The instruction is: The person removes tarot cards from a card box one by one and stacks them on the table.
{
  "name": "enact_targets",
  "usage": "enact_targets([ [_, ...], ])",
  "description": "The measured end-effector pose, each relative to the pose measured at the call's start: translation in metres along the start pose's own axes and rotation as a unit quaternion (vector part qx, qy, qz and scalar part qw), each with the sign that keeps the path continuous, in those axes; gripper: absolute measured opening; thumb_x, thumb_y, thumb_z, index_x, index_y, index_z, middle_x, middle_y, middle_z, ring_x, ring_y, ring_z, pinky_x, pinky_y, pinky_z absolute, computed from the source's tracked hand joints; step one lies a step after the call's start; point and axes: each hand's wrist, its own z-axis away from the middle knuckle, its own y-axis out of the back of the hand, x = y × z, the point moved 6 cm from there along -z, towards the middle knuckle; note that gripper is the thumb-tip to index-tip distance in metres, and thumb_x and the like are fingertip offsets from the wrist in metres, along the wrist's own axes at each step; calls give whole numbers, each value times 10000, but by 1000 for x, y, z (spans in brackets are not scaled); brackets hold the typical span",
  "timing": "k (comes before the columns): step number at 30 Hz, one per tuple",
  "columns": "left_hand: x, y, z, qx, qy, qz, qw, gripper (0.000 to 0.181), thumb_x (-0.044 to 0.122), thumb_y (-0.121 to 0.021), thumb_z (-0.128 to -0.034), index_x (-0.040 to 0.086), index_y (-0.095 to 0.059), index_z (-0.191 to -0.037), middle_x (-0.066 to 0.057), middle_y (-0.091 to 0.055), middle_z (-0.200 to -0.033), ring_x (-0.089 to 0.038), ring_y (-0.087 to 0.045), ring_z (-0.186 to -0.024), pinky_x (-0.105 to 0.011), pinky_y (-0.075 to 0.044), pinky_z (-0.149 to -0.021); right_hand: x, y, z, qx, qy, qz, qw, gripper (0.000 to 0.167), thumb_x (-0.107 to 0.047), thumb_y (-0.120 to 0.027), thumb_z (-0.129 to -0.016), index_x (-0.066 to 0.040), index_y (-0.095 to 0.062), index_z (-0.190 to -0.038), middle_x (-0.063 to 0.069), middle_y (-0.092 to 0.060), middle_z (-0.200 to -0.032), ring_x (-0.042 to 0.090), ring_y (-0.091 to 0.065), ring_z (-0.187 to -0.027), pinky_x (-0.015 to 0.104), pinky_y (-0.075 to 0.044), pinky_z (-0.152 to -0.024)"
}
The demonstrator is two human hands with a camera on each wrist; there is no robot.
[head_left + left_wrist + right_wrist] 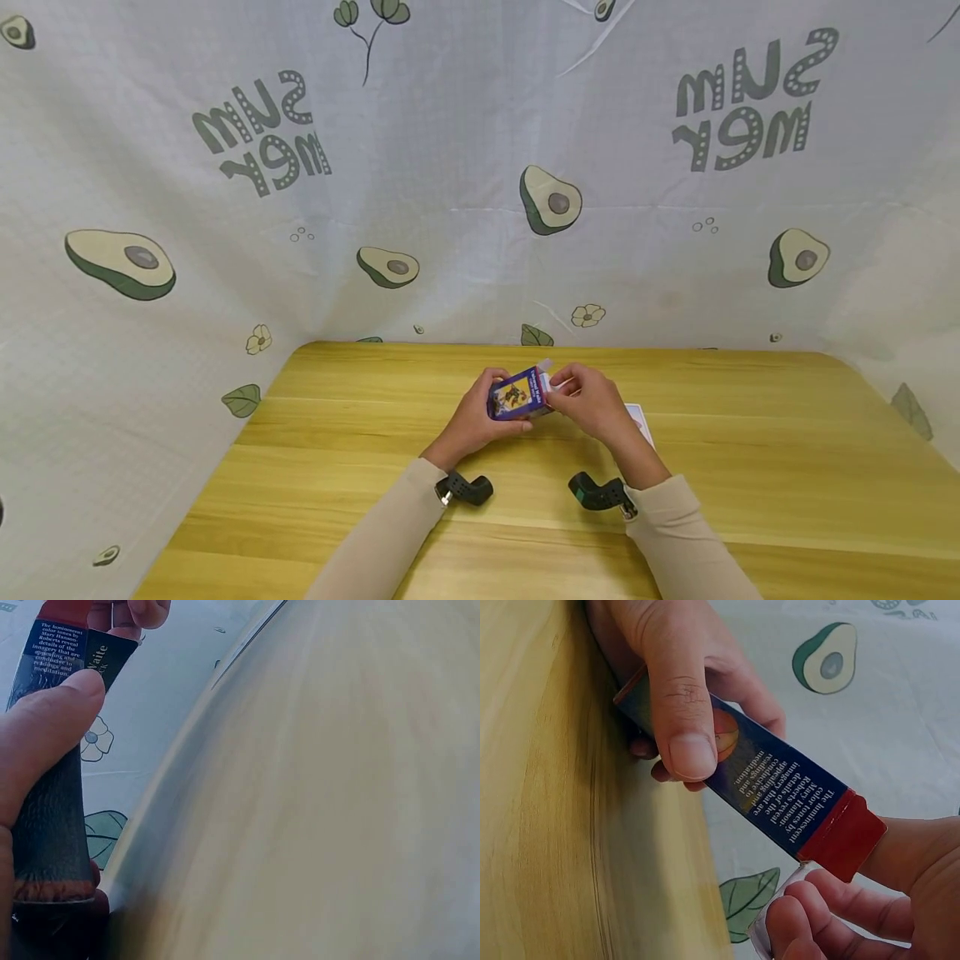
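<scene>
My left hand (483, 412) grips a small blue card box (517, 396) with a yellow picture on its front, above the table. In the right wrist view the left thumb lies along the box's printed narrow side (772, 780). The box's end is open, and a red side flap (844, 836) sticks out there. At that end my right hand (592, 400) has its fingers curled, pinching the whitish lid flap (761, 930). The left wrist view shows the lid's dark printed face (112, 656) in front of the right fingertips. What lies inside the box is hidden.
A white-edged sheet or card (637, 417) lies on the wooden table (750, 450), partly covered by the right forearm. Patterned cloth (465, 167) hangs behind the table and at its sides. Each wrist wears a black camera mount (468, 489).
</scene>
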Motion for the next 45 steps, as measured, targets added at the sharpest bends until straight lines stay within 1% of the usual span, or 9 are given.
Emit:
enact_targets([
  [5,6,0,1,25,144,40,9999,718,192,-828,-767,154,-373,-1321,-54,-496,-1182,-153,-534,-993,-276,-465,-864,2,2,-1,3,-42,42,10000,282,-173,-702,-871,4,-613,-1071,102,-641,-877,205,-556,-736,290,-462,-606],
  [11,38,5,10,-154,60,-21,9999,713,96,-809,-768,23,-367,-1321,-118,-483,-1177,-171,-521,-989,-254,-457,-859,4,5,-2,-16,-78,46,10000,258,-178,-691,-873,4,-635,-1047,83,-653,-860,199,-555,-739,291,-454,-619],
  [14,44,5,11,-208,81,-80,9997,710,71,-808,-755,9,-370,-1311,-123,-472,-1175,-171,-513,-986,-255,-452,-861,5,7,-2,-39,-99,93,9999,251,-181,-688,-876,2,-649,-1042,79,-652,-853,196,-543,-728,292,-452,-609],
  [16,35,3,9,-181,93,-152,9997,722,87,-815,-751,33,-369,-1316,-114,-464,-1182,-177,-506,-994,-275,-448,-869,5,9,-2,-29,-102,109,9999,255,-180,-686,-878,5,-656,-1050,81,-659,-861,196,-547,-717,293,-458,-601],
  [21,5,-1,1,-52,144,-396,9991,757,197,-839,-746,134,-367,-1335,-65,-446,-1204,-167,-488,-1026,-302,-433,-891,7,13,-2,-26,-117,14,9999,272,-165,-670,-895,25,-653,-1090,106,-677,-903,235,-606,-735,292,-496,-619],
  [23,1,-1,0,-22,150,-428,9990,756,234,-845,-738,156,-377,-1327,-50,-439,-1199,-158,-485,-1027,-301,-433,-896,8,15,-2,-29,-131,-11,9999,274,-163,-663,-901,28,-649,-1097,114,-676,-912,250,-618,-754,291,-505,-631],
  [33,0,0,1,11,67,-629,9980,748,309,-830,-744,168,-394,-1336,-47,-424,-1224,-176,-475,-1053,-320,-434,-911,12,25,1,78,-91,-247,9996,259,-128,-636,-911,50,-617,-1098,179,-668,-967,284,-636,-776,399,-550,-704],
  [38,1,0,2,17,48,-631,9980,742,294,-831,-743,169,-401,-1336,-51,-425,-1226,-174,-475,-1060,-316,-432,-920,13,29,2,130,-153,-252,9995,272,-130,-635,-911,52,-601,-1112,208,-672,-1009,254,-638,-756,393,-553,-701],
  [45,-1,-1,1,-1,56,-498,9987,727,293,-826,-761,183,-406,-1345,-57,-418,-1241,-177,-472,-1066,-315,-433,-920,17,37,3,198,-317,-206,9991,320,-181,-622,-920,33,-583,-1155,237,-664,-1091,326,-643,-799,387,-539,-704],
])
